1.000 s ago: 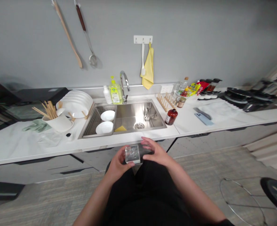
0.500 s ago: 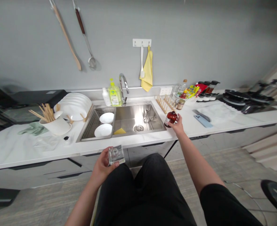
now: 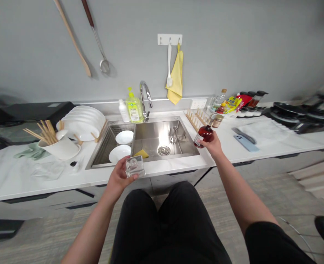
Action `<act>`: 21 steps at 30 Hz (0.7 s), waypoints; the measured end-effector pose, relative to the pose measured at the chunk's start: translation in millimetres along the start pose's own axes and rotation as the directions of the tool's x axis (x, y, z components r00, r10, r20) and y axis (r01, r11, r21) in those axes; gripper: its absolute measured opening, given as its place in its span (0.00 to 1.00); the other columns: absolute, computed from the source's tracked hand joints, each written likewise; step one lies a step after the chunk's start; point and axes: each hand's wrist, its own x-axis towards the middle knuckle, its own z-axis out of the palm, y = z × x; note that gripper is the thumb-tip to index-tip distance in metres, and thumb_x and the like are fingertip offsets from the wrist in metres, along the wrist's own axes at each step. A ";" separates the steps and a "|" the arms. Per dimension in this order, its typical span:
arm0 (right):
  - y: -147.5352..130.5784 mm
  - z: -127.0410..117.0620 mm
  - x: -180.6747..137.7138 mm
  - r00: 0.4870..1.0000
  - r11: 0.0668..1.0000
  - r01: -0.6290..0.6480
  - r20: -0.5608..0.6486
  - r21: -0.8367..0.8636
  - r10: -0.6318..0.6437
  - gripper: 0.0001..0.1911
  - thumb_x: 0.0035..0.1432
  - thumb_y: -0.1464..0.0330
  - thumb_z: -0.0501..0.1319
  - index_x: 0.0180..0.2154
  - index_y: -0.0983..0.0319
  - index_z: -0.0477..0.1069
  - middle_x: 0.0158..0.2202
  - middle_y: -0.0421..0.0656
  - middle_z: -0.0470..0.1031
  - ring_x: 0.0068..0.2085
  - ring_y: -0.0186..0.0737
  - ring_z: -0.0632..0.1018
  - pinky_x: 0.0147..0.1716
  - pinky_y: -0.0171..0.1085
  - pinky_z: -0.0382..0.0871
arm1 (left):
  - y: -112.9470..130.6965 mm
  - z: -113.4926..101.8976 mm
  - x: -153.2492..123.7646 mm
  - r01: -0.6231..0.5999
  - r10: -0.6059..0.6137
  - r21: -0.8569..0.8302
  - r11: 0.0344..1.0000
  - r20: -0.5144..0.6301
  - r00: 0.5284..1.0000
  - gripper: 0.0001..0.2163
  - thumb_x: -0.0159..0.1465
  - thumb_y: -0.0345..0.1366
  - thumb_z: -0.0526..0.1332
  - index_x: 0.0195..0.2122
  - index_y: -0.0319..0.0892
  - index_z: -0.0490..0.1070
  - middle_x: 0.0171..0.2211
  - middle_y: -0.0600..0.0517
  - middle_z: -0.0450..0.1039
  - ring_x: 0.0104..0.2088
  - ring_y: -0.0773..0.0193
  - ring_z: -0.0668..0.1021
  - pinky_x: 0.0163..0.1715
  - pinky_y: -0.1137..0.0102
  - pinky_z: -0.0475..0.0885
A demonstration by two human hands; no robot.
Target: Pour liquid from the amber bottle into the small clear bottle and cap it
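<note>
My left hand [image 3: 120, 176] is closed around a small clear square glass container [image 3: 134, 166], held just in front of the counter edge below the sink. My right hand [image 3: 213, 145] grips a dark red-brown bottle [image 3: 203, 135] with a white label, tilted and lifted slightly off the white counter [image 3: 228, 150] to the right of the steel sink [image 3: 162, 137]. Both forearms reach out over my black-clad lap.
Two white bowls [image 3: 120, 145] and a yellow sponge [image 3: 141, 153] lie in the sink. Stacked white plates [image 3: 83, 123], a chopstick cup [image 3: 58, 146] and a green cloth sit left. A wooden rack [image 3: 196, 119], condiments, a blue phone [image 3: 246, 143] and pans are right.
My right hand left the glass container, reached to the counter and took the red-brown bottle, now lifted and tilted. My left hand carried the container forward toward the counter edge.
</note>
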 end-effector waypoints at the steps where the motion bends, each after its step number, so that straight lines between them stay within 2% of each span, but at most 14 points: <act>1: -9.9 4.6 1.8 0.998 1.000 0.000 0.058 0.025 -0.002 0.50 0.41 0.50 0.87 0.62 0.57 0.74 0.59 0.54 0.85 0.56 0.59 0.85 0.63 0.62 0.79 | 1.6 2.1 13.8 -0.009 0.010 -0.019 1.000 0.006 1.000 0.45 0.47 0.43 0.89 0.65 0.46 0.75 0.59 0.41 0.84 0.57 0.41 0.88 0.61 0.44 0.84; 4: -38.9 23.5 8.1 0.958 1.000 -0.008 0.286 0.022 0.002 0.49 0.42 0.51 0.88 0.62 0.58 0.76 0.57 0.54 0.86 0.51 0.58 0.86 0.58 0.58 0.82 | 5.1 11.7 59.7 -0.037 0.038 -0.093 0.995 0.007 0.999 0.41 0.45 0.40 0.90 0.59 0.44 0.77 0.57 0.42 0.85 0.54 0.46 0.88 0.61 0.47 0.84; 7: -55.5 52.8 17.1 0.864 0.997 -0.011 0.503 0.078 -0.030 0.48 0.43 0.54 0.89 0.62 0.58 0.77 0.56 0.52 0.87 0.53 0.59 0.87 0.58 0.57 0.82 | 6.3 23.1 108.7 -0.041 0.049 -0.166 0.985 0.043 0.998 0.38 0.45 0.37 0.89 0.55 0.43 0.78 0.52 0.45 0.85 0.48 0.51 0.88 0.55 0.52 0.86; 10: -53.5 92.9 28.8 0.756 0.978 -0.084 0.651 0.190 -0.062 0.47 0.44 0.55 0.89 0.62 0.57 0.77 0.57 0.50 0.87 0.55 0.61 0.87 0.60 0.60 0.81 | 3.5 31.5 156.3 -0.057 0.086 -0.222 0.973 0.121 0.989 0.35 0.47 0.34 0.88 0.55 0.44 0.79 0.52 0.47 0.85 0.45 0.55 0.88 0.50 0.58 0.85; 13: -38.8 136.8 41.8 0.694 0.954 -0.148 0.715 0.259 -0.087 0.48 0.44 0.54 0.89 0.64 0.55 0.76 0.59 0.50 0.86 0.58 0.63 0.87 0.62 0.64 0.80 | -4.0 36.0 199.5 -0.078 0.128 -0.259 0.963 0.182 0.975 0.35 0.47 0.32 0.88 0.56 0.46 0.80 0.52 0.48 0.85 0.46 0.55 0.87 0.49 0.60 0.84; 17: -17.5 191.9 60.0 0.689 0.925 -0.211 0.719 0.316 -0.088 0.51 0.42 0.53 0.90 0.65 0.54 0.75 0.62 0.50 0.85 0.60 0.63 0.86 0.65 0.64 0.77 | -22.2 38.3 245.4 -0.077 0.143 -0.303 0.950 0.203 0.969 0.34 0.46 0.33 0.87 0.54 0.45 0.80 0.51 0.48 0.85 0.45 0.56 0.87 0.50 0.60 0.83; 21: -5.3 244.7 76.6 0.680 0.884 -0.314 0.732 0.346 -0.045 0.51 0.40 0.55 0.90 0.63 0.54 0.75 0.60 0.47 0.86 0.60 0.60 0.85 0.67 0.62 0.76 | -46.2 36.1 275.2 -0.051 0.123 -0.355 0.933 0.183 0.975 0.36 0.46 0.32 0.87 0.57 0.47 0.79 0.50 0.50 0.85 0.45 0.57 0.86 0.49 0.62 0.82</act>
